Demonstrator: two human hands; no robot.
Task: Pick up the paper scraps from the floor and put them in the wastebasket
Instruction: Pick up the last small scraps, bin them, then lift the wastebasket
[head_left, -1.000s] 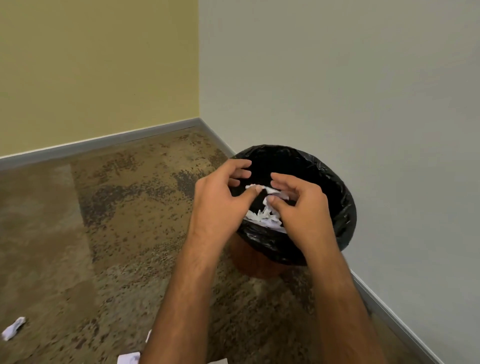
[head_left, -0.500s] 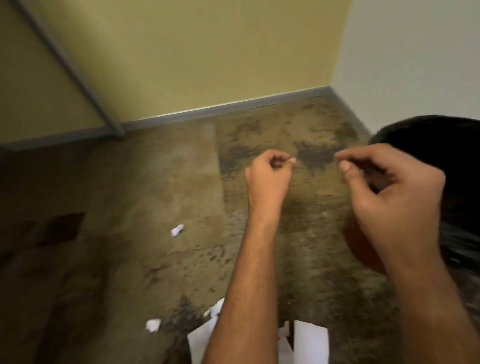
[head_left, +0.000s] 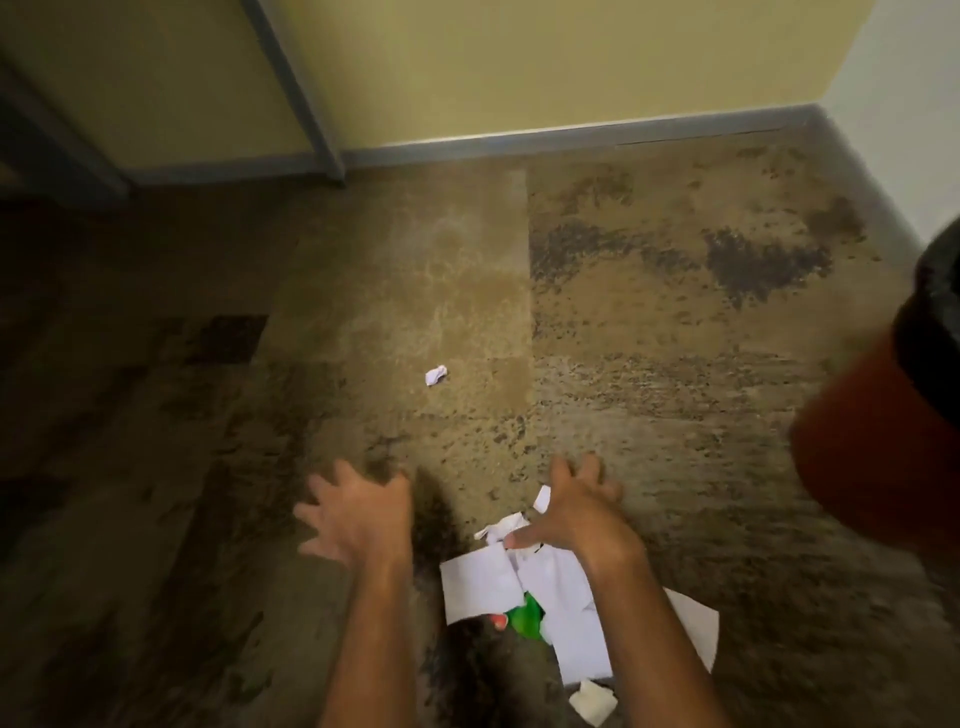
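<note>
The paper scraps lie in a white pile on the floor, partly under the right hand. One small crumpled scrap sits farther off, and a little bit lies near the pile. A moment ago both hands were up over the wastebasket. Now it is off at the right edge, and the hands have come down low, with the left hand beside the pile. All the fingers are spread wide and hold nothing, so I think this pile gets grabbed next.
</note>
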